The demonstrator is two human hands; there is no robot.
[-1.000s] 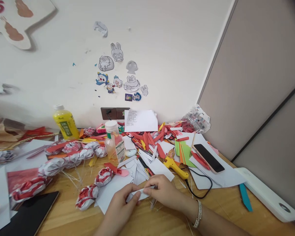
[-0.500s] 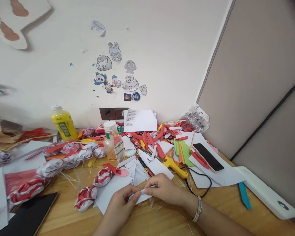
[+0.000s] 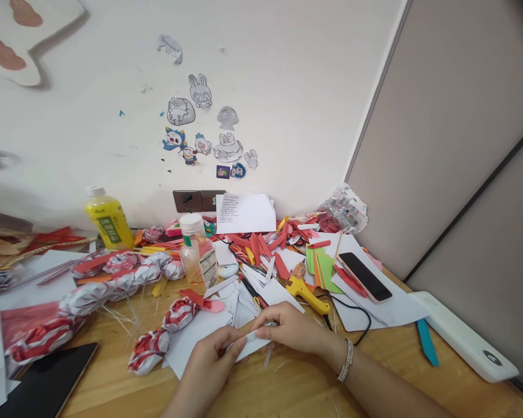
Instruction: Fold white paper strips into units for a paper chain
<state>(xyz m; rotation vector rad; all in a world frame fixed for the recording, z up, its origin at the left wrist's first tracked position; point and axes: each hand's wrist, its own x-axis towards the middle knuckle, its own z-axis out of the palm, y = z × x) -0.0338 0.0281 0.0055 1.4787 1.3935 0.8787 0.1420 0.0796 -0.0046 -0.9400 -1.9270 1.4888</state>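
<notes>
Hardly anything has shifted since the earlier frames: my view has swung slightly, so the table (image 3: 122, 392) sits a bit further left, and the white paper (image 3: 253, 346) seems tipped differently between my fingers. Taking my hands as the middle of the clock, the paper is right at that middle, pinched by thumb and fingers of both my left hand (image 3: 214, 355) and my right hand (image 3: 293, 330). One edge looks turned over (my knuckles hide much of it), so I judge the fold begun, with a flat part still unfolded below it. Finished-looking red-and-white paper balls (image 3: 178, 314) lie at ten o'clock, and a row of mostly white ones (image 3: 85, 298) stretches farther out that way. Loose paper slips (image 3: 244, 305) crowd up close at twelve, leaving little room just beyond my fingertips. Around half past one lies the yellow glue gun (image 3: 307, 295), its black cord (image 3: 368, 318) looping near my right wrist, the likeliest thing to snag. Farther off are the phone (image 3: 365, 277) at two, the clear jar (image 3: 196, 258) at eleven and the yellow drink bottle (image 3: 108, 220) at ten, all well apart from the paper.
</notes>
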